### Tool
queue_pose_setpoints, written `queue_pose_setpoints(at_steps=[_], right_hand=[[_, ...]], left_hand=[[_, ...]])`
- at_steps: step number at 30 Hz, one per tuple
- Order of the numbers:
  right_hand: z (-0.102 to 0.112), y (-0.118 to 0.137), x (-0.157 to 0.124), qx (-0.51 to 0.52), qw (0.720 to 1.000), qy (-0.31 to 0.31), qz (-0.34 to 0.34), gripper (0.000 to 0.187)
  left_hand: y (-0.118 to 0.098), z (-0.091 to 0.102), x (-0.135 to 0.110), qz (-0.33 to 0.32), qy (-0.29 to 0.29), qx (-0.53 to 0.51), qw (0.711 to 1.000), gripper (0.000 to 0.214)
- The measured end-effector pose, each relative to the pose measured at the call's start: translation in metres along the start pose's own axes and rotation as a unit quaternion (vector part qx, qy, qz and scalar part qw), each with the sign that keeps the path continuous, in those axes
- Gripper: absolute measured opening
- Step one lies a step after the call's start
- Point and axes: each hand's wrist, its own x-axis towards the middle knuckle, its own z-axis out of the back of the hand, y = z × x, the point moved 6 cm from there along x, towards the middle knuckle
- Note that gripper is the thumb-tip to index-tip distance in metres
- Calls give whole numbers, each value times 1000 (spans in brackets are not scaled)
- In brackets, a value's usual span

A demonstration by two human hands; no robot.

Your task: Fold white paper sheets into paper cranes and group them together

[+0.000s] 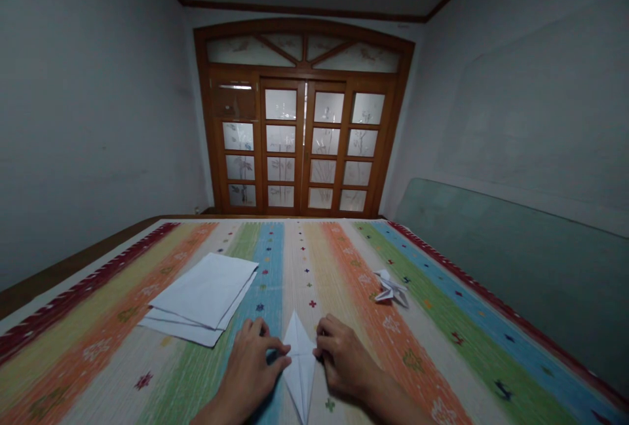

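A white sheet of paper folded into a long, narrow diamond (301, 376) lies on the striped cloth, its creases showing and one tip pointing away from me. My left hand (255, 363) is at its left edge, with thumb and forefinger closed on the side corner. On the opposite side, my right hand (344, 356) has its fingers curled in and pinched at the right corner. The lower tip runs down to the bottom of the view. Beyond my right hand sits a small folded paper crane (391, 289).
Several loose white paper sheets (206, 294) are stacked unevenly on the left. A colourful striped tablecloth (491, 359) covers the table. Past its far edge stands a wooden door with glass panes (302, 150); a pale green panel (511, 255) runs along the right.
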Motion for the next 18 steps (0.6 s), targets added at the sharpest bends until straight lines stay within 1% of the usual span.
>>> queue_pose_setpoints(at_steps=[3, 6, 7, 10, 12, 18], right_hand=[[2, 0, -1, 30, 999, -11, -26, 22], [4, -3, -2, 32, 997, -14, -74, 11], [4, -3, -2, 27, 996, -11, -86, 11], [2, -3, -1, 17, 995, 1, -100, 19], [1, -3, -1, 25, 994, -1, -109, 21], [-2, -8, -1, 93, 985, -26, -147, 11]], left_hand=[[0, -3, 0, -1, -17, -9, 1000, 15], [2, -4, -1, 12, -39, 1, 999, 28], [4, -4, -1, 19, -43, 7, 999, 28], [6, -6, -2, 28, -43, 18, 999, 22], [6, -6, -2, 26, -41, 14, 999, 20], [5, -6, -1, 19, -32, -17, 999, 15]])
